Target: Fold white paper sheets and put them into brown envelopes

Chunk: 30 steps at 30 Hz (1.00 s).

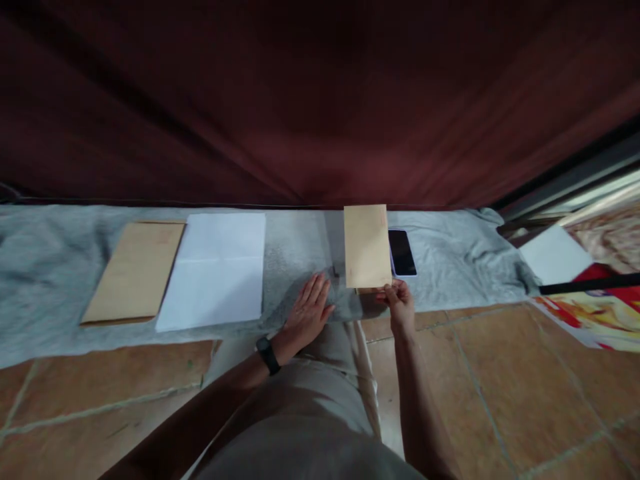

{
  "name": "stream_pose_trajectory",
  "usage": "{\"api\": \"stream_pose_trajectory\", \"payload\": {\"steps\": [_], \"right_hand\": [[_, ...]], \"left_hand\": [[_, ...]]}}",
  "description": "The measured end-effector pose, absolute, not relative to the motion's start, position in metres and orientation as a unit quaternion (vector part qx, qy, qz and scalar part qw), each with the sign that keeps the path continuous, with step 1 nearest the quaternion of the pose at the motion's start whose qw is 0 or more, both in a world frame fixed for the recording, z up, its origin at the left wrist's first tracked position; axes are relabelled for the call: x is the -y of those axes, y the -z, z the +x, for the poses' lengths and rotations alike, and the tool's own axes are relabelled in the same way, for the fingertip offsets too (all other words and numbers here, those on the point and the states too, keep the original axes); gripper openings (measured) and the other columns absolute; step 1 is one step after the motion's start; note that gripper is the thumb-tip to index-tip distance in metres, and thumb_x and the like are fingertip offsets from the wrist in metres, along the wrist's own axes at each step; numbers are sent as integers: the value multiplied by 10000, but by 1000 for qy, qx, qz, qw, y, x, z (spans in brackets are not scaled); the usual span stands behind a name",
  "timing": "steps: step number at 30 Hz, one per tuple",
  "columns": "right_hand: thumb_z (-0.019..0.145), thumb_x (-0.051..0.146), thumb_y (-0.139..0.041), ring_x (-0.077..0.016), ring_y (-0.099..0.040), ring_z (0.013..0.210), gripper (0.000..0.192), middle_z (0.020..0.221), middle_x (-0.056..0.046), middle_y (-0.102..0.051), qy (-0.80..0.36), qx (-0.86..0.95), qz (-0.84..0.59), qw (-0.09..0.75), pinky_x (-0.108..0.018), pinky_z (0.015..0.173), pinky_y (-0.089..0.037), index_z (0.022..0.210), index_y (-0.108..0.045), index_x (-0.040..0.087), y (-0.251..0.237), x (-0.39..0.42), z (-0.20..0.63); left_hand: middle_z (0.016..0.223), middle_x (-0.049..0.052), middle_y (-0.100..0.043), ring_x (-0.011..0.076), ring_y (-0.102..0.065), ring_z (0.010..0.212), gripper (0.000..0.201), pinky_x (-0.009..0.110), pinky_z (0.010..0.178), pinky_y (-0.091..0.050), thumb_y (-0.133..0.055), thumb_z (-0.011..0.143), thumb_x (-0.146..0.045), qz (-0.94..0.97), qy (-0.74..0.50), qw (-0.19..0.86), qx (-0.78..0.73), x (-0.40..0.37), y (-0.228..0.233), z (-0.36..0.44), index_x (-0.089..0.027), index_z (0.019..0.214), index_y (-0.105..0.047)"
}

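Observation:
My right hand [399, 305] pinches the lower right corner of a small brown paper envelope [367, 247], which is raised above the grey cloth. Under its lower edge, a bit of another brown item [367, 291] peeks out, mostly hidden. A dark-screened phone [403, 253] lies just right of the envelope. My left hand [309, 308] rests flat on the cloth with fingers stretched out, holding nothing. To its left are a stack of white paper [215, 273] with a crease across it and, beyond that, larger brown envelopes [135, 273].
Grey cloth [450, 260] covers the long narrow surface before me. A dark red drape [300, 133] rises behind it. At the right, a white sheet [555, 255] and a colourful printed sheet [595, 317] lie near a black bar [590, 285]. Tiled floor [480, 387] lies below.

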State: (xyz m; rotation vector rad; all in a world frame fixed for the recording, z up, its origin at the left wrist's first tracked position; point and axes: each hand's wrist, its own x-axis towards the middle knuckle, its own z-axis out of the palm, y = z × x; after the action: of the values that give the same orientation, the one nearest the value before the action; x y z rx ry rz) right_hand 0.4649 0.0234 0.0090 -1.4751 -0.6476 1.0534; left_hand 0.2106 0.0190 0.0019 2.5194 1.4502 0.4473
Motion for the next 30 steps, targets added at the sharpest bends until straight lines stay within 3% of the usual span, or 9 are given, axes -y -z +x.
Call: {"api": "stream_pose_trajectory", "payload": {"steps": [9,16,21,30], "right_hand": [[573,535,-829,-112,-578,448,512,660,32,-711,-465,225,-646,562,-234,442,-502,868,-554,220,-2,-34,494],[551,516,-826,-110,-570,436,486,656,32,-709,-476,212,-647,556,-242,429,-511,836,-570,218,3,-32,498],[603,512,-787,-122,-579,452,465,652,35,-686,-451,209,-663,560,-244,428,-510,899,-585,215,11,-32,496],[657,469,-746,-126,-597,481,499,648,64,-659,-425,209,-670,571,-242,464,-526,1050,-573,215,15,-28,491]], "left_hand": [[1607,217,-391,315,-263,1546,576,518,1216,-353,-439,1015,-325,865,-182,137,-448,-35,10,251,-54,1520,-386],[1572,223,-443,313,-339,1515,648,524,1208,-359,-463,1005,-330,870,-183,154,-431,-36,11,267,-63,1567,-284],[1570,197,-459,299,-366,1503,653,533,1212,-334,-447,1011,-329,873,-174,157,-427,-37,7,274,-112,1593,-245],[1585,197,-437,309,-347,1511,625,550,1224,-296,-479,1002,-318,885,-153,126,-420,-38,9,278,-114,1569,-313]]}}
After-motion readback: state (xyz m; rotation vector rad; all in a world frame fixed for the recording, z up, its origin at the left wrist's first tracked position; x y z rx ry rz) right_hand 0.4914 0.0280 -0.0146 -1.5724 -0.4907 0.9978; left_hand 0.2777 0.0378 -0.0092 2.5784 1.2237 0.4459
